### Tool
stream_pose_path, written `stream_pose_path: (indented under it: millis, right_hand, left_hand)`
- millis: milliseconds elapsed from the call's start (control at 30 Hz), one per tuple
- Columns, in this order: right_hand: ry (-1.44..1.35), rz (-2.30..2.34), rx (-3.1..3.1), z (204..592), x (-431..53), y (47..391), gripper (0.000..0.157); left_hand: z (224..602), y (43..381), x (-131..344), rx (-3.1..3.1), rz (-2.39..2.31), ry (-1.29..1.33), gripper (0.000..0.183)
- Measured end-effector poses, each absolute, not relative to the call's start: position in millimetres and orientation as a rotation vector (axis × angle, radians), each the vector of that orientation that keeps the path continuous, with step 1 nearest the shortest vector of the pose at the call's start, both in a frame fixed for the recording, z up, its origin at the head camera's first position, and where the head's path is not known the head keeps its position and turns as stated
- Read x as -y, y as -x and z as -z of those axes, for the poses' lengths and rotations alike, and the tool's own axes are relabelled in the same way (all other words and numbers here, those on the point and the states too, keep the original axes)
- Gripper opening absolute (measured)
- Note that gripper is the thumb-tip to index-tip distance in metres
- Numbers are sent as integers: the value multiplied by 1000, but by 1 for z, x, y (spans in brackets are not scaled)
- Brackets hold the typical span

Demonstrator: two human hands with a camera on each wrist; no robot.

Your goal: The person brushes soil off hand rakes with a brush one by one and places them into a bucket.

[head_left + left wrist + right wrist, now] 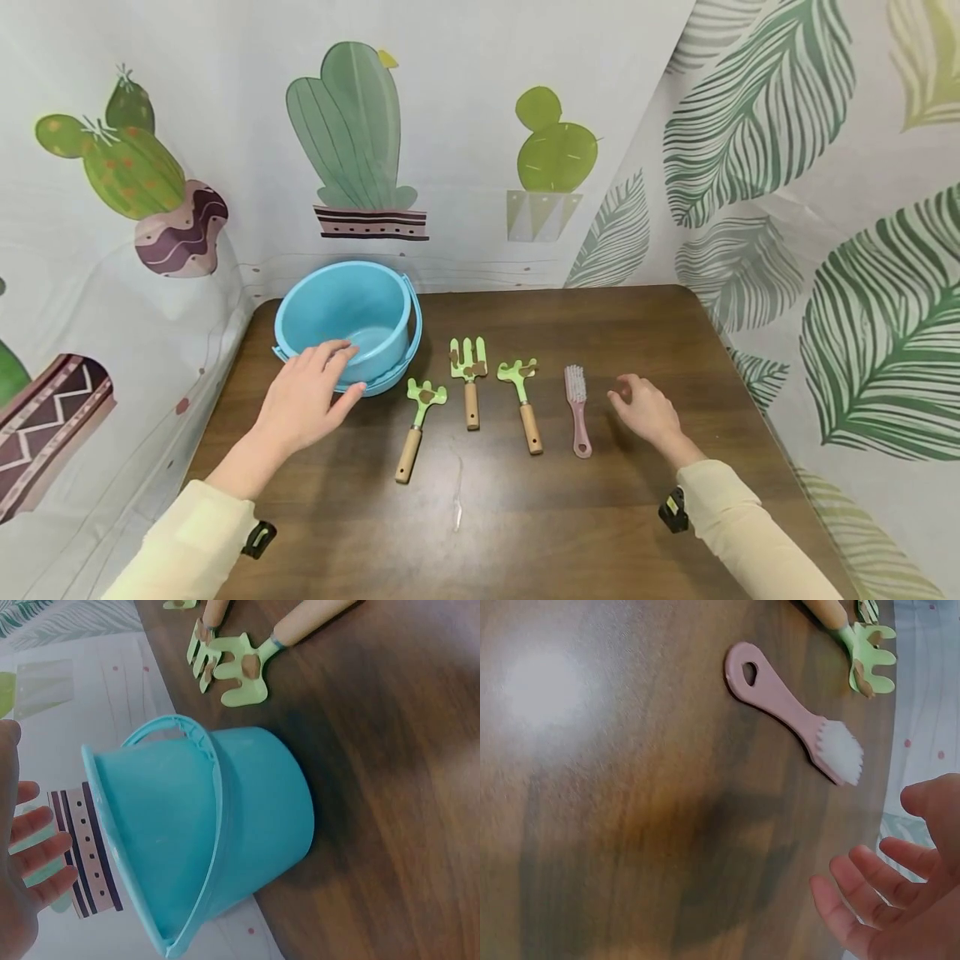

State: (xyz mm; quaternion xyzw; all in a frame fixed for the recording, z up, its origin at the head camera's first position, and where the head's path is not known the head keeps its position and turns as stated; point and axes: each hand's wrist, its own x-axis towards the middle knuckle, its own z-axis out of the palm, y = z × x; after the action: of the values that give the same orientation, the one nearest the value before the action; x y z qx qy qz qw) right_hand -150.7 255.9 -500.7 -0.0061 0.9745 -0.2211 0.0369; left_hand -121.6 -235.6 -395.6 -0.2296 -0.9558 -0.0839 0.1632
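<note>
A: Where was the left hand (303, 400)?

B: At the near side of a round, light-blue plastic bucket (337, 300), back left on a dark brown wood-grain table (570, 525). Fingers loosely spread, thumb well apart. The left wrist view showed a gap between fingertips and rim.

A: The bucket's carrying handle?

B: Same blue, lowered around the outside wall.

A: And the right hand (647, 408)?

B: Over the table's right part, just beside a slim pink brush (579, 412) with whitish bristles. Fingers relaxed and slightly bent, thumb set off from them. Bristles faced up.

A: What lay between bucket and brush?

B: Three garden tools, well spaced, green heads away from the person. Left to right: a short-pronged hand rake (413, 438) with a wooden grip, nearest the person; a straight-tined green fork (470, 387), also wooden-gripped; a second green rake (528, 414) with a wooden grip. Brown patches marked all three heads.

A: Surroundings?

B: A white cloth backdrop (465, 150) printed with cacti, behind the table. Cream sleeves (191, 533) on both arms.
</note>
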Motion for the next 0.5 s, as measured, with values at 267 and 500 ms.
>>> stream_pose_path:
  millis: [267,500]
  right_hand:
    - [-34,707,-2946,514,-245,148,46]
    - [-84,697,-2923,524,-236,146,46]
  left_hand:
    - [409,115,227,2706,259,698,51]
    - [425,110,222,2717,262,717,49]
